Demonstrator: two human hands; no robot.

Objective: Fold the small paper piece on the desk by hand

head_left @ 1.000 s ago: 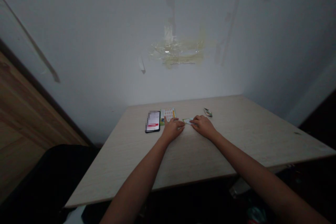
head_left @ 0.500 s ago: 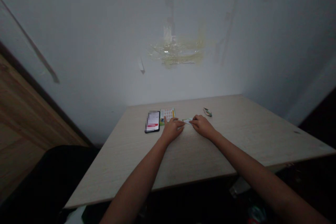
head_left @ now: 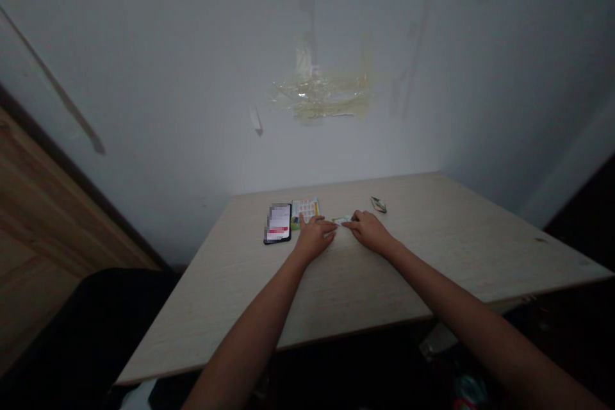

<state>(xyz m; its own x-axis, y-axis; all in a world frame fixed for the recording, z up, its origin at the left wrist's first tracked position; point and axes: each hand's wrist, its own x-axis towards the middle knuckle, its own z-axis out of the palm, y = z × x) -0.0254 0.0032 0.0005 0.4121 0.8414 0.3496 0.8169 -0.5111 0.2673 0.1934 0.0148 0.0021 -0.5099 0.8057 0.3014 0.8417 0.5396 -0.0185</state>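
A small light piece of paper (head_left: 341, 220) with green print lies on the table between my hands. My left hand (head_left: 314, 236) rests flat with its thumb spread and its fingertips at the paper's left end. From the other side, my right hand (head_left: 369, 229) has its fingers bunched on the paper's right end, partly covering it. Just beyond my left thumb lies a printed leaflet (head_left: 307, 207) with rows of small pictures, its near part hidden by the hand. A phone (head_left: 278, 224) with a lit screen lies to the left of the leaflet.
A small folded paper scrap (head_left: 378, 205) sits beyond my right hand. The pale wooden table (head_left: 230, 282) meets a wall (head_left: 192, 77) with old tape on it. At the left are a dark chair (head_left: 96, 320) and wooden boards (head_left: 43, 205).
My right index finger has shifted slightly left over the paper. The left hand keeps its place, and the whole view has moved a little.
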